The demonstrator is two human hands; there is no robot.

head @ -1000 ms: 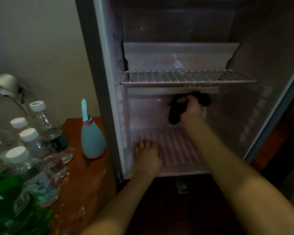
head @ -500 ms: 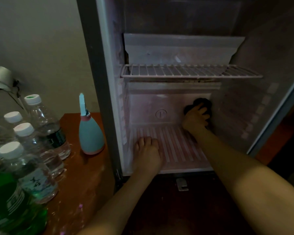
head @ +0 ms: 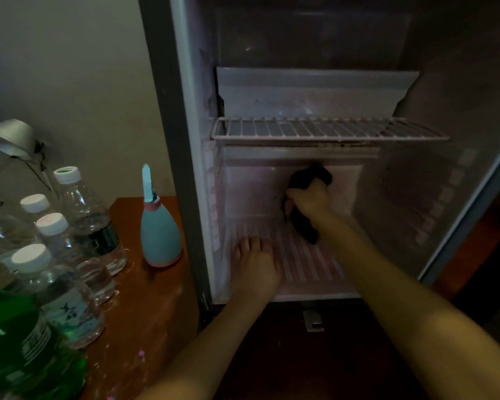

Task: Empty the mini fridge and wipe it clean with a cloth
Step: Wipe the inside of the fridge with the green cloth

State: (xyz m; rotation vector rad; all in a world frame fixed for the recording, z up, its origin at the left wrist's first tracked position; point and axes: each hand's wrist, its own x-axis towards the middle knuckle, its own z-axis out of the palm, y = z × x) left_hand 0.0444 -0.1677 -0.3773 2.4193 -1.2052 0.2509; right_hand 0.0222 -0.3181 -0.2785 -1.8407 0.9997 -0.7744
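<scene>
Your mini fridge (head: 185, 140) stands open. Your left hand (head: 257, 267) lies flat on its floor at 7 o'clock; at 1 o'clock from it your right hand (head: 311, 199) grips the dark cloth (head: 305, 230) against the back wall.

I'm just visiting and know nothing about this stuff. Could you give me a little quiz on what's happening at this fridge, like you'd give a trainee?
1. True or false: the wire shelf is bare.
2. What does the right hand grip? A a bottle, B a dark cloth, C the wire shelf.
3. Fill in: the left hand rests flat on the fridge's ribbed ____.
Key: 1 true; 2 B; 3 floor.
</scene>
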